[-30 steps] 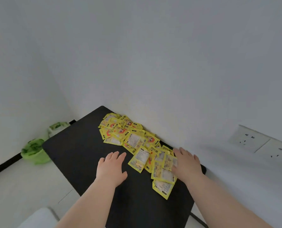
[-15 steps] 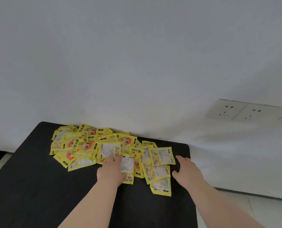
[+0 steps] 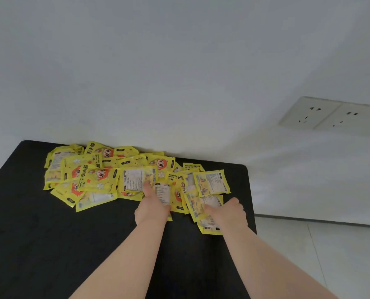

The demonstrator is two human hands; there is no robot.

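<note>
Hands both extended forward over the desk (image 3: pixel 50 244), forearms bare. Left hand (image 3: pixel 152 209) pinches one white-backed packet (image 3: pixel 164 192) at the near edge of the heap, one finger pointing away from me. Right hand (image 3: pixel 230 212) rests on the heap's right end, knuckles raised; whether it grips anything, I cannot tell. Yellow hand-warmer packets (image 3: pixel 97 180) lie overlapped along the desk's far side by the wall: over twenty visible, exact count prevented by overlap. Desk: one. Wall sockets (image 3: pixel 333 114): two, side by side.
</note>
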